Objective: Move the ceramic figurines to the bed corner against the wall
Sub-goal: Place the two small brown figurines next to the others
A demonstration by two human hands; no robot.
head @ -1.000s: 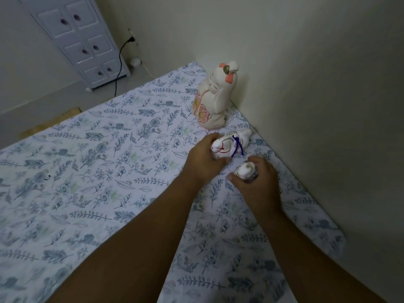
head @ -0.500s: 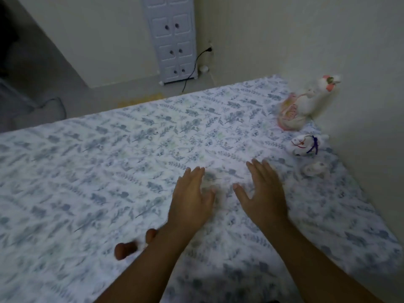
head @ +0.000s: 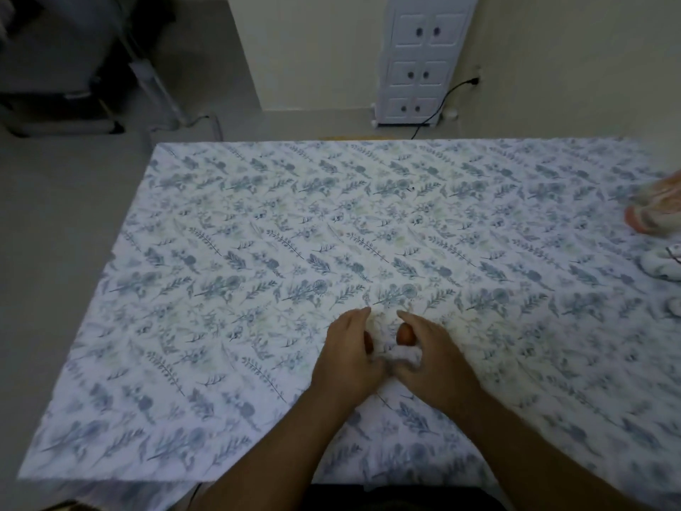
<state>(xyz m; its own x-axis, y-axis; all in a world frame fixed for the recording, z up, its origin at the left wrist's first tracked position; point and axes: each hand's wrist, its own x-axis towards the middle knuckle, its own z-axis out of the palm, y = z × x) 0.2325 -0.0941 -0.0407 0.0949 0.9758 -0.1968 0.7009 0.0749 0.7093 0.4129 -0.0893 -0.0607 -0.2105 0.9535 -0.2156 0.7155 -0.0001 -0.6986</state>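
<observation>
- My left hand point(head: 350, 357) and right hand point(head: 433, 357) curled side by side around small brown-and-white figurines point(head: 404, 335) on the floral sheet point(head: 236, 260); the grip was too blurred to tell.
- Other figurines point(head: 657, 208) lay at the sheet's right edge, well apart from my hands.
- A white cabinet point(head: 420, 60) stood beyond.

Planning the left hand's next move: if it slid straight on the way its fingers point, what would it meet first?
Probably nothing but bare floral bedsheet. The left hand points up the bed toward its far edge; the white drawer cabinet stands beyond on the floor. The placed figurines lie off to the right, though depth is uncertain.
</observation>
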